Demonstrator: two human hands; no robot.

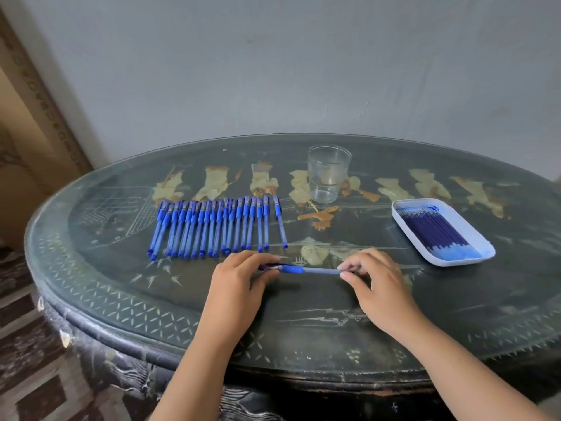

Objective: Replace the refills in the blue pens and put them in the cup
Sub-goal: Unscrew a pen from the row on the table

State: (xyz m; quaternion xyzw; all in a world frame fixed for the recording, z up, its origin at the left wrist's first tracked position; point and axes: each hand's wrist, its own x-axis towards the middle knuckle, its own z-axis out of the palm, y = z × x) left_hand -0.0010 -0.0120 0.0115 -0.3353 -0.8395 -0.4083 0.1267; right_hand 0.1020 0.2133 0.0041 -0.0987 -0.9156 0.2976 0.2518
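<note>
Blue pen (306, 270), perhaps capped, between hands (239, 279).

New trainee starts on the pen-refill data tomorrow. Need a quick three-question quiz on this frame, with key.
1. True or false: the cup already holds pens.
2. The refills lie in: A) the cup, B) a white tray, C) a loose pile on the table.
3. Which hands hold the pen nearest the camera?

Key: 1 false, it is empty. 2 B. 3 both: left hand at the grip end, right hand at the other end.
</note>
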